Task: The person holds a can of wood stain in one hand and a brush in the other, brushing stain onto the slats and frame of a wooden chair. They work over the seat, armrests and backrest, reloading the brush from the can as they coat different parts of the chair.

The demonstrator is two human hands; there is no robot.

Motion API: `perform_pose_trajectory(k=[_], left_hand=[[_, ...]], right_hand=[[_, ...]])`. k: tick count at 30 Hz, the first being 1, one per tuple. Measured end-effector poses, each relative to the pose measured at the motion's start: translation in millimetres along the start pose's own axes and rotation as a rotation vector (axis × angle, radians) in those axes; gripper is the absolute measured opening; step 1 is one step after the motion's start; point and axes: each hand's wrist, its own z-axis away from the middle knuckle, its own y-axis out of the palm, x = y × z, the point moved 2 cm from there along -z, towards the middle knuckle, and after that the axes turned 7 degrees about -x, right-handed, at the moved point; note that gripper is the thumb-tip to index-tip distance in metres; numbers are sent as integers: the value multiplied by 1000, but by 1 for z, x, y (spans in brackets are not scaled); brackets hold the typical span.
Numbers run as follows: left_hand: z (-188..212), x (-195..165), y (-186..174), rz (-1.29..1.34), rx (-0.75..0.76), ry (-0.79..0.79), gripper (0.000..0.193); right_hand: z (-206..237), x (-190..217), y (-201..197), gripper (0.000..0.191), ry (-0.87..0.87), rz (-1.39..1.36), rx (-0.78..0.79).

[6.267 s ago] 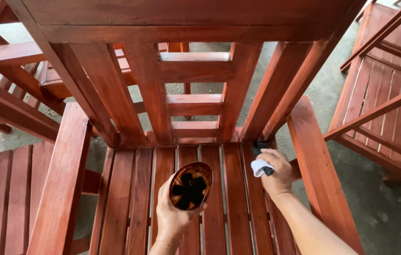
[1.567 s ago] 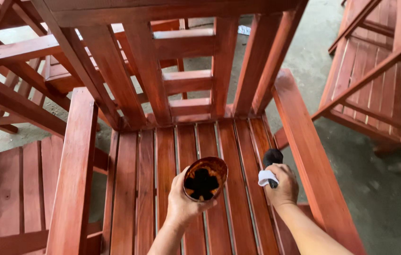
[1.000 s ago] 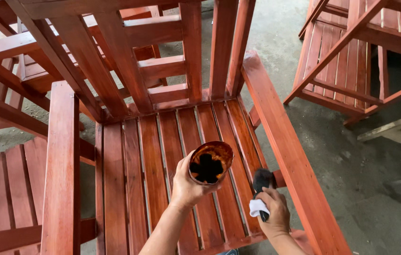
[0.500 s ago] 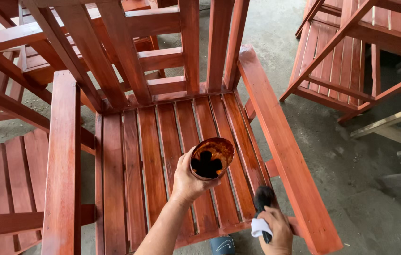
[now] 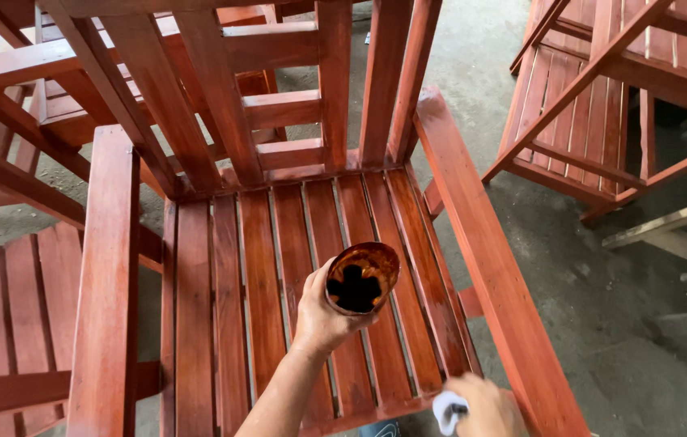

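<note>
My left hand holds a round stain-coated cup of dark liquid above the slatted seat of a red-brown wooden chair. My right hand is at the bottom edge of the view, by the seat's front right corner and under the right armrest. It grips a brush handle wrapped in white cloth; the brush head is hidden.
The chair's left armrest and slatted back frame the seat. More red-brown chairs stand at the left and upper right. Grey concrete floor lies to the right, with pale planks on it.
My right hand has drawn the brush back along the right seat slats to the front corner. The cup has stayed over the seat while the view shifted right.
</note>
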Motion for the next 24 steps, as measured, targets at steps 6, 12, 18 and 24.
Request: perform_pose_trajectory(k=[6,12,18,24], left_hand=[[-18,12,-6,28,-33,-71,109],[-42,17,-19,4,-52,-92,103],[-70,23,-30,-18,-61,-206,112],[-88,40,-35,-8,-166,-247,113]], right_hand=[[-74,75,-64,20,90,-201,-233],[-156,104,-73,25,-23,-143,-364],[-251,121,-81,28,-132,-194,-428],[-329,144,-105,11,-477,-87,-562]])
